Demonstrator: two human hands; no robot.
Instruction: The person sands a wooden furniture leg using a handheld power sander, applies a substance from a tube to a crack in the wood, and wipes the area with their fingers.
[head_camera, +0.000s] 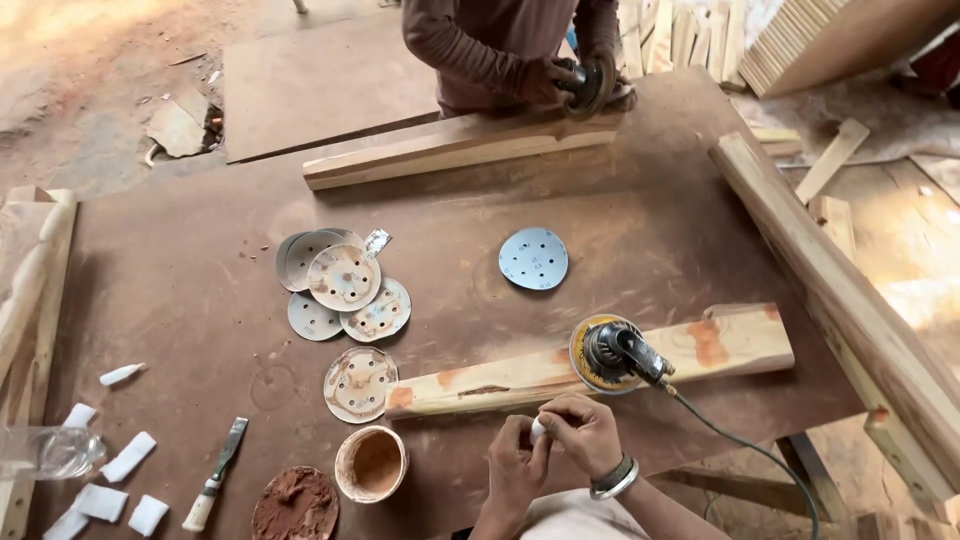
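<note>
Dusty brown worktable (200, 290) carries a sander (612, 354) on a plank (600, 365); just below it, left hand (516, 468) and right hand (583, 432) pinch a small white piece (539, 428), seemingly light and crumbly, best held by fingertips.

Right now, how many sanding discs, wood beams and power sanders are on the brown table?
Sanding discs: 7, counting the blue one
Wood beams: 2, the other at the far side
Power sanders: 2, one in the co-worker's hands
Total: 11

sanding discs (343, 290): clustered, worn, left of centre
blue disc (533, 258): lying alone
putty cup (371, 463): beside scraper (215, 487)
co-worker (500, 50): grinding far plank (455, 148)
</note>
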